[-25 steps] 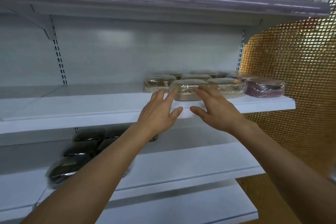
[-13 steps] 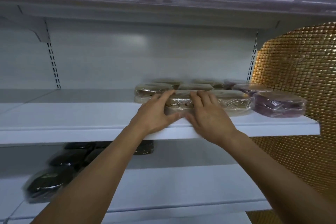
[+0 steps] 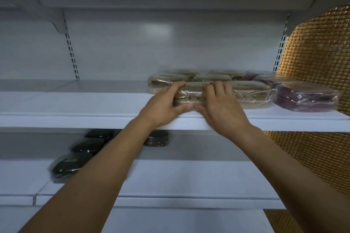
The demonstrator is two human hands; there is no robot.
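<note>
**Desk:** What did the head camera catch at the shelving?

**Photographer:** Two bare hands on a single pack. The left hand [image 3: 162, 108] and the right hand [image 3: 221, 108] gripped a beige oval box wrapped in clear plastic film [image 3: 191, 94]. It sat near the front edge of the white metal middle shelf [image 3: 75, 104], right of centre.

**Desk:** How were the hands set?

**Photographer:** Both were clamped on the box. The left fingers [image 3: 176, 86] curled over its top left end and the right fingers [image 3: 217, 89] over its top right end. The two thumbs ran along its lower front and met there, tip to tip. Whether the box rested on the shelf or was raised off it, I could not tell.

**Desk:** And around it?

**Photographer:** It stood in the front of a cluster. A matching beige wrapped box [image 3: 162, 81] lay just beside it on the left, set slightly further back, and a second beige wrapped box [image 3: 251, 93] lay just beside the right hand. Further beige boxes [image 3: 212, 77] sat behind. A purple wrapped box [image 3: 305, 98] closed the row at the far right, near the gold mosaic-tiled wall [image 3: 318, 53]. On the lower white shelf [image 3: 189, 176], black wrapped boxes [image 3: 66, 164] lay beneath the left forearm — well apart from both hands.
</note>
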